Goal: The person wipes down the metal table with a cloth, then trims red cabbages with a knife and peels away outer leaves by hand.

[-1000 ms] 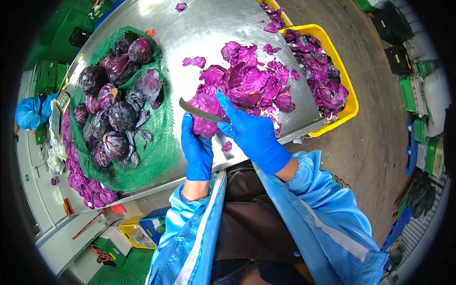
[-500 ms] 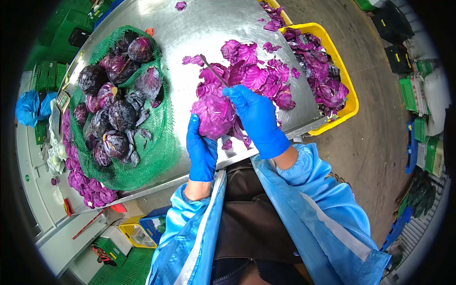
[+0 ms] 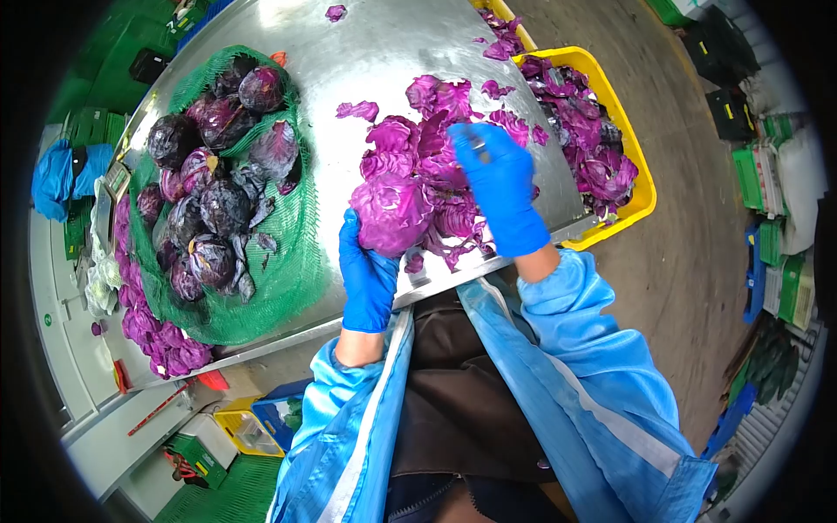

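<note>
In my gloved left hand (image 3: 368, 283) is a peeled red cabbage (image 3: 394, 214), gripped from its left and lower side just above the table edge. My gloved right hand (image 3: 501, 187) is apart from the cabbage, to its upper right, with its fingers curled around a knife (image 3: 479, 146); only a small part of the knife shows. Loose purple cabbage leaves (image 3: 388, 162) lie on the metal table behind and beside the cabbage, some beneath my right hand. To the left, a green mesh bag (image 3: 292, 296) lies spread under several dark, untrimmed cabbages (image 3: 225, 209).
A yellow bin (image 3: 643, 170) full of leaves stands against the right side of the metal table (image 3: 340, 65). Several trimmed cabbages (image 3: 179, 351) are beyond the table's left edge. A yellow crate (image 3: 234, 427) and a blue crate (image 3: 277, 424) sit low at the left.
My right hand has moved away from the cabbage, to the right and slightly up. The knife blade, plainly seen before, is now mostly hidden. My left hand keeps the cabbage in nearly the same place.
</note>
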Demonstrator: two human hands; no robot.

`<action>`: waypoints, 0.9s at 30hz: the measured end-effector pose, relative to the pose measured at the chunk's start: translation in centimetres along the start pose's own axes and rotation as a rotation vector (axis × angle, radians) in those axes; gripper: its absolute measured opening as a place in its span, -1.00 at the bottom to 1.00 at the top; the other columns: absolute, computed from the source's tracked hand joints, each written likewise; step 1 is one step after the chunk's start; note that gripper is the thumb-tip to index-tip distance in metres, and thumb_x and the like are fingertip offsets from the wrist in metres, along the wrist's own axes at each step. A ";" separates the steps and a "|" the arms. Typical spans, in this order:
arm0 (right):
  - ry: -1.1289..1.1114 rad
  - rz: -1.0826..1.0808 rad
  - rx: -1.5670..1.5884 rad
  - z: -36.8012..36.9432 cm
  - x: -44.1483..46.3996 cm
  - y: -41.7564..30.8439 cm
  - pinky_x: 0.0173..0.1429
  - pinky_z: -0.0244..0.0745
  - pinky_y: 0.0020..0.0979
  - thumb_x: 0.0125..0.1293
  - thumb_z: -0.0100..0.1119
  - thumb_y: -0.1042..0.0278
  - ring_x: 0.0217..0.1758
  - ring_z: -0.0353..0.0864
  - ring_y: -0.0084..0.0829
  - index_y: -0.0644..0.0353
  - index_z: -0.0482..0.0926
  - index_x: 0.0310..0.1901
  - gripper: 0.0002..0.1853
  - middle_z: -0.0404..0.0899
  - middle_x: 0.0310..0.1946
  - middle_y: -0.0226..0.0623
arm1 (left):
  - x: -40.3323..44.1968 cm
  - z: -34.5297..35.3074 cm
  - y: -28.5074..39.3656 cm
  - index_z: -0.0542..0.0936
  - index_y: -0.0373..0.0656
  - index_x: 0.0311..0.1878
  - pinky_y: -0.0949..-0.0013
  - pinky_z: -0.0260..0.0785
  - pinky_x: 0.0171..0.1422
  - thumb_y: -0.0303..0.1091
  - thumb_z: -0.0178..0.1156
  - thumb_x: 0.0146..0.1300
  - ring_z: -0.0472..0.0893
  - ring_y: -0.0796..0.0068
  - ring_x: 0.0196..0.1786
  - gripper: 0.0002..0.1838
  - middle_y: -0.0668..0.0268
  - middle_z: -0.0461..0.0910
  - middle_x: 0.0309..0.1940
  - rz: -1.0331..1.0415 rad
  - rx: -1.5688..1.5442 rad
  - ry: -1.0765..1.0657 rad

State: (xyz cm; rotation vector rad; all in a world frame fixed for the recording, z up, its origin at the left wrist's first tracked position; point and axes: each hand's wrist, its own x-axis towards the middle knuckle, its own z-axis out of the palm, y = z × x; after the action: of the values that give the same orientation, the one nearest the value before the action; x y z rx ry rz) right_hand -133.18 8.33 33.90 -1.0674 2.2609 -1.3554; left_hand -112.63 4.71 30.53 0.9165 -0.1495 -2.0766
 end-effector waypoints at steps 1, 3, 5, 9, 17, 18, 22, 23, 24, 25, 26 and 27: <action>-0.038 -0.012 -0.036 -0.6 0.4 1.4 -0.26 0.56 -0.27 0.26 0.29 0.14 -0.35 0.68 -0.27 0.05 0.60 0.00 -0.67 0.65 -0.27 -0.20 | 0.0 -0.3 0.2 0.39 -0.25 0.26 0.01 0.46 0.28 -0.16 0.16 0.36 0.55 0.15 0.19 -0.49 0.05 0.50 0.18 -0.012 -0.025 -0.015; -0.076 -0.028 -0.074 -1.1 0.3 2.1 -0.25 0.56 -0.24 0.27 0.28 0.09 -0.35 0.68 -0.22 0.01 0.56 0.13 -0.58 0.66 -0.24 -0.16 | -0.1 -0.3 0.2 0.39 -0.24 0.26 -0.01 0.45 0.29 -0.15 0.16 0.36 0.55 0.14 0.19 -0.49 0.05 0.49 0.19 -0.021 -0.053 -0.033; -0.278 0.101 0.011 -1.6 -0.8 1.0 0.08 0.52 -0.40 0.22 0.36 0.26 0.04 0.62 -0.38 0.01 0.27 0.41 -0.27 0.58 0.12 -0.19 | -0.1 0.0 0.3 0.36 -0.25 0.29 -0.03 0.42 0.32 -0.11 0.15 0.36 0.52 0.11 0.23 -0.45 0.03 0.46 0.22 -0.035 -0.085 -0.063; -0.560 -0.183 0.606 -1.3 -2.8 -1.0 0.51 0.09 -0.33 0.13 0.44 0.28 0.51 0.11 -0.37 0.13 0.03 0.50 -0.03 -0.02 0.53 -0.34 | -1.1 1.7 0.5 0.32 -0.26 0.32 -0.05 0.36 0.36 0.00 0.07 0.39 0.49 0.09 0.26 -0.39 0.02 0.43 0.26 -0.020 -0.047 -0.111; -0.713 0.547 0.928 -2.8 -4.9 -5.1 -0.69 0.26 -0.60 0.31 0.24 -0.03 -0.72 0.49 -0.62 0.10 0.35 0.35 -0.34 0.61 -0.33 -0.45 | -4.6 2.2 3.9 0.14 -0.28 0.44 -0.04 0.16 0.48 0.33 0.14 0.18 0.33 0.05 0.39 0.00 0.01 0.25 0.39 0.135 0.329 -0.356; -0.778 0.675 0.855 -2.1 -5.0 -5.0 -0.68 0.29 -0.58 0.33 0.17 -0.13 -0.71 0.50 -0.58 0.13 0.33 0.35 -0.31 0.62 -0.28 -0.38 | -5.0 2.7 3.6 0.12 -0.28 0.45 -0.03 0.14 0.49 0.28 0.21 0.15 0.31 0.07 0.40 0.02 0.02 0.24 0.39 0.225 0.393 -0.472; -0.790 0.525 0.723 -1.4 -5.3 -6.1 -0.63 0.36 -0.53 0.33 0.16 -0.15 -0.70 0.53 -0.52 0.20 0.28 0.37 -0.25 0.63 -0.34 -0.30 | -3.9 -1.6 1.9 0.11 -0.25 0.46 -0.09 0.05 0.53 0.11 0.19 0.24 0.25 0.04 0.43 -0.11 0.04 0.19 0.42 0.079 0.081 -0.372; -0.766 0.514 0.540 -1.4 -5.1 -6.1 -0.61 0.40 -0.51 0.33 0.16 -0.15 -0.69 0.55 -0.50 0.19 0.26 0.39 -0.25 0.63 -0.36 -0.29 | -3.9 -1.6 1.5 0.14 -0.24 0.45 -0.10 0.04 0.53 0.09 0.14 0.28 0.24 0.03 0.43 -0.16 0.03 0.19 0.43 0.066 0.012 -0.322; -0.790 0.507 0.532 -1.0 -4.7 -5.7 -0.61 0.40 -0.51 0.33 0.16 -0.15 -0.69 0.55 -0.50 0.19 0.26 0.39 -0.25 0.63 -0.36 -0.29 | -3.7 -1.4 1.6 0.16 -0.24 0.44 -0.11 0.04 0.53 0.08 0.09 0.32 0.24 0.02 0.44 -0.21 0.03 0.19 0.43 0.055 -0.055 -0.276; -0.647 0.332 0.408 -0.3 -4.2 -4.9 -0.45 0.47 -0.53 0.31 0.23 -0.06 -0.52 0.58 -0.55 0.21 0.33 0.34 -0.30 0.65 -0.30 -0.29 | -3.1 -2.2 2.0 0.20 -0.25 0.41 -0.10 0.06 0.53 -0.12 0.11 0.38 0.30 0.03 0.41 -0.34 0.00 0.27 0.37 -0.082 -0.416 -0.430; -0.499 0.157 0.288 0.3 -3.8 -4.7 -0.30 0.54 -0.54 0.28 0.31 0.04 -0.35 0.61 -0.61 0.23 0.41 0.29 -0.36 0.66 -0.25 -0.29 | -2.9 -2.9 2.4 0.20 -0.25 0.41 -0.10 0.06 0.53 -0.12 0.11 0.38 0.30 0.03 0.41 -0.34 0.00 0.27 0.37 -0.064 -0.424 -0.427; -0.382 0.084 0.251 0.2 -3.5 -5.9 -0.38 0.48 -0.60 0.28 0.33 0.26 -0.39 0.51 -0.70 0.20 0.46 0.26 -0.46 0.61 -0.35 -0.44 | -2.7 -3.1 2.8 0.21 -0.25 0.41 -0.10 0.06 0.53 -0.12 0.10 0.38 0.30 0.03 0.41 -0.35 0.00 0.27 0.37 -0.031 -0.400 -0.386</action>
State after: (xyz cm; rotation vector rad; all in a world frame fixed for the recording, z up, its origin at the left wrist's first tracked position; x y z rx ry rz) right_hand -128.09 9.06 38.37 -1.0299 1.7896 -1.2385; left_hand -107.69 5.56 30.93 0.2764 0.0791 -2.1848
